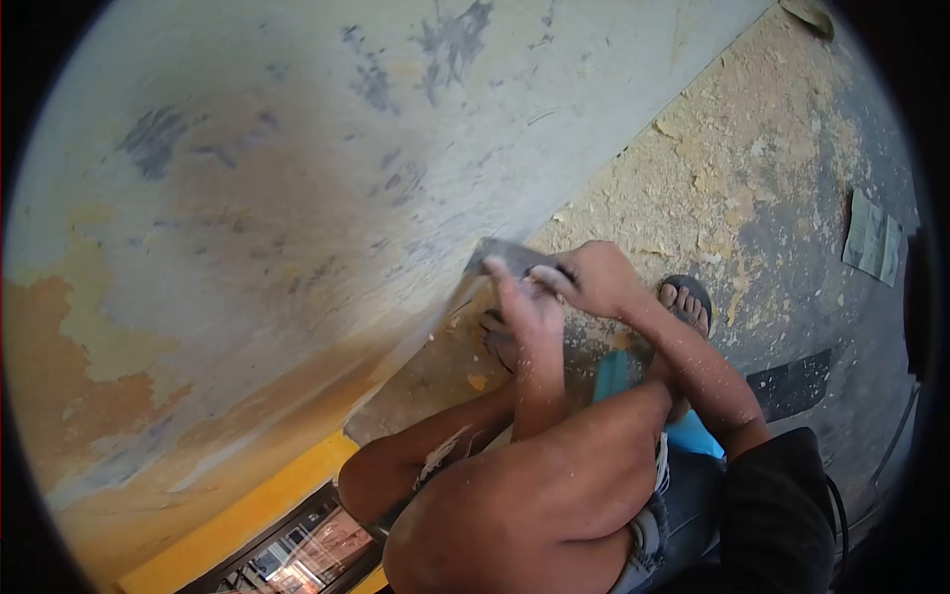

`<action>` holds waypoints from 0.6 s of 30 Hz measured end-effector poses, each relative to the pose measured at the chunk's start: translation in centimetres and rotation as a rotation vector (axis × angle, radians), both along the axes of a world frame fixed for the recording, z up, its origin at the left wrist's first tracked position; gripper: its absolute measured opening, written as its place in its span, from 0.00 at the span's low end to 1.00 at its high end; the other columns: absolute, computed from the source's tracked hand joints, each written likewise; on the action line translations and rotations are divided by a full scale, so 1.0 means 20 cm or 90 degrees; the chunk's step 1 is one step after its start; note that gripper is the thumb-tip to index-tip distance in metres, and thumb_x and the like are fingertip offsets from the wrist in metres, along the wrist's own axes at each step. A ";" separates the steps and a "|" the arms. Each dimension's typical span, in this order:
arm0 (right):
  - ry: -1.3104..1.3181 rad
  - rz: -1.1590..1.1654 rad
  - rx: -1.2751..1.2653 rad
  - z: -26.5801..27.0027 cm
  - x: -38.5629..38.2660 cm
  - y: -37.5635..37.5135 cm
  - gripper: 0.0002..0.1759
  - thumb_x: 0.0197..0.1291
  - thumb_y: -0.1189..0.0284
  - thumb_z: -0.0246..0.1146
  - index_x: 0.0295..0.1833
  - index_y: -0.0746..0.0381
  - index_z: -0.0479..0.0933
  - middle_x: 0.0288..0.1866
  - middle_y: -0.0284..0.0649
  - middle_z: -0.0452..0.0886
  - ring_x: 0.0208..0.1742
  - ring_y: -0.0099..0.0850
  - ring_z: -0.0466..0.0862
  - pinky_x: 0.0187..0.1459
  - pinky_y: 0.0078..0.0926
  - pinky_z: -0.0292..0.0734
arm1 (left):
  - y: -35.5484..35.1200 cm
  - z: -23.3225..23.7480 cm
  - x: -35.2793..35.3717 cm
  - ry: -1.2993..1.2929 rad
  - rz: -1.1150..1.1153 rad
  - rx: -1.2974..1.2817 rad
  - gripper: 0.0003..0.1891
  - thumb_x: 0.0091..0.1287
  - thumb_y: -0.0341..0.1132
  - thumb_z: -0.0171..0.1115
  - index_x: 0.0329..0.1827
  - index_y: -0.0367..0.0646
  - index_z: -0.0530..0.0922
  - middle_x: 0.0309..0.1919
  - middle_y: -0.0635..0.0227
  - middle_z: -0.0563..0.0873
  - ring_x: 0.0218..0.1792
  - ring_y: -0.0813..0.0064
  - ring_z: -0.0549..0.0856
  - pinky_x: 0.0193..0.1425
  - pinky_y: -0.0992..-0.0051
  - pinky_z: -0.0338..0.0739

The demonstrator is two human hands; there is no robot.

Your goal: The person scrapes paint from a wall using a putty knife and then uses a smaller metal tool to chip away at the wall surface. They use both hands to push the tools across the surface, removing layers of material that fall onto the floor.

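A flat grey metal blade, which looks like a putty knife [503,256], is held close to the wall [327,129]. My right hand [601,277] is closed around its near end, and the fingers hide any handle. From below, my left hand [532,309] meets it, a finger lying against the blade and the hand touching the right one. Pale dust covers the fingers and forearms. The wall surface is whitish with dark grey smears, and bare yellow and orange patches show at its left.
Flakes and dust litter the floor [683,188] along the wall's foot. My sandalled foot [690,301] stands beside my hands. Under my legs is a blue seat [695,436]. A dark flat piece [792,384] and a greenish sheet [872,238] lie to the right. Lower left, a yellow ledge [247,510] borders an opening.
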State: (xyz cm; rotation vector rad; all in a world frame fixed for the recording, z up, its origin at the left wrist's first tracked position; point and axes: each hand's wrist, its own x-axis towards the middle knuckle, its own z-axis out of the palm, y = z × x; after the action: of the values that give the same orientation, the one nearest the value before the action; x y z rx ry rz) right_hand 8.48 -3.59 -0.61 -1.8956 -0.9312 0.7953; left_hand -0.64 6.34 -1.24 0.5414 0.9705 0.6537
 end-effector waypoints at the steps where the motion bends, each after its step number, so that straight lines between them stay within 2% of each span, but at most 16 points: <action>1: -0.007 0.000 0.009 0.00 0.00 0.02 0.28 0.71 0.45 0.54 0.38 0.54 0.88 0.29 0.51 0.85 0.33 0.54 0.86 0.38 0.50 0.80 | 0.02 0.01 0.02 -0.001 -0.005 -0.003 0.24 0.70 0.59 0.68 0.54 0.50 0.77 0.40 0.74 0.80 0.38 0.82 0.78 0.34 0.81 0.77; 3: 0.001 0.033 -0.015 0.01 -0.04 0.00 0.27 0.72 0.44 0.53 0.41 0.52 0.89 0.30 0.50 0.86 0.33 0.54 0.86 0.38 0.50 0.80 | 0.03 0.05 -0.05 -0.006 0.014 0.001 0.25 0.70 0.58 0.68 0.58 0.50 0.77 0.42 0.75 0.80 0.39 0.82 0.78 0.35 0.82 0.77; 4: 0.046 0.011 0.004 0.02 -0.07 -0.01 0.28 0.72 0.43 0.53 0.41 0.53 0.89 0.30 0.51 0.86 0.33 0.54 0.86 0.38 0.50 0.80 | 0.04 0.06 -0.10 -0.064 -0.043 -0.021 0.25 0.71 0.58 0.67 0.58 0.49 0.77 0.43 0.75 0.80 0.41 0.83 0.78 0.36 0.83 0.77; 5: 0.079 -0.018 0.019 0.03 -0.07 -0.01 0.28 0.72 0.43 0.53 0.41 0.53 0.89 0.30 0.51 0.86 0.33 0.55 0.85 0.38 0.50 0.80 | 0.03 0.04 -0.10 -0.064 -0.040 -0.019 0.25 0.71 0.58 0.67 0.58 0.49 0.77 0.43 0.75 0.80 0.41 0.83 0.78 0.36 0.83 0.77; 7: 0.061 -0.015 0.015 0.03 -0.06 -0.02 0.29 0.72 0.43 0.53 0.40 0.53 0.89 0.30 0.51 0.85 0.34 0.55 0.85 0.39 0.50 0.80 | -0.03 0.01 -0.02 0.081 0.056 0.023 0.24 0.71 0.58 0.68 0.56 0.49 0.77 0.42 0.75 0.80 0.37 0.85 0.78 0.32 0.85 0.76; 8: 0.045 -0.017 0.010 0.03 -0.03 -0.02 0.29 0.72 0.43 0.53 0.40 0.54 0.89 0.30 0.52 0.85 0.34 0.55 0.85 0.39 0.50 0.80 | 0.01 0.04 -0.03 -0.007 0.021 -0.053 0.23 0.71 0.58 0.67 0.56 0.49 0.77 0.42 0.76 0.81 0.38 0.86 0.77 0.32 0.86 0.75; 13: 0.070 -0.021 -0.016 0.00 -0.10 -0.03 0.30 0.71 0.42 0.53 0.39 0.54 0.89 0.29 0.51 0.85 0.34 0.54 0.86 0.39 0.50 0.81 | 0.04 -0.02 -0.14 -0.017 -0.091 -0.016 0.22 0.73 0.56 0.65 0.57 0.49 0.77 0.42 0.77 0.80 0.36 0.84 0.78 0.30 0.84 0.76; 15: 0.097 -0.014 -0.022 -0.05 -0.02 -0.03 0.30 0.71 0.42 0.53 0.40 0.55 0.88 0.30 0.52 0.86 0.34 0.56 0.85 0.39 0.50 0.80 | 0.01 -0.08 -0.02 0.039 0.048 -0.005 0.24 0.72 0.59 0.65 0.54 0.48 0.76 0.40 0.75 0.80 0.32 0.83 0.78 0.29 0.84 0.77; 16: 0.046 -0.003 -0.002 0.01 0.00 0.01 0.30 0.72 0.43 0.52 0.41 0.55 0.88 0.31 0.52 0.86 0.35 0.55 0.85 0.39 0.51 0.80 | 0.00 0.07 0.01 0.026 0.014 -0.043 0.25 0.71 0.61 0.65 0.53 0.48 0.76 0.40 0.75 0.80 0.33 0.83 0.78 0.30 0.84 0.79; 18: 0.005 -0.012 0.012 0.05 0.01 0.06 0.27 0.71 0.44 0.55 0.43 0.54 0.88 0.30 0.51 0.85 0.33 0.55 0.85 0.37 0.48 0.80 | 0.07 0.12 -0.01 -0.027 0.003 -0.042 0.26 0.69 0.61 0.66 0.54 0.50 0.76 0.41 0.77 0.81 0.32 0.83 0.79 0.31 0.86 0.80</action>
State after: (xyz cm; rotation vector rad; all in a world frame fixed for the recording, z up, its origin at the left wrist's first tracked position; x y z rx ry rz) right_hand 8.75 -2.41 0.49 -1.8816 -0.9122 0.7794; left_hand -0.77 7.70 1.22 0.4662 0.9499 0.6327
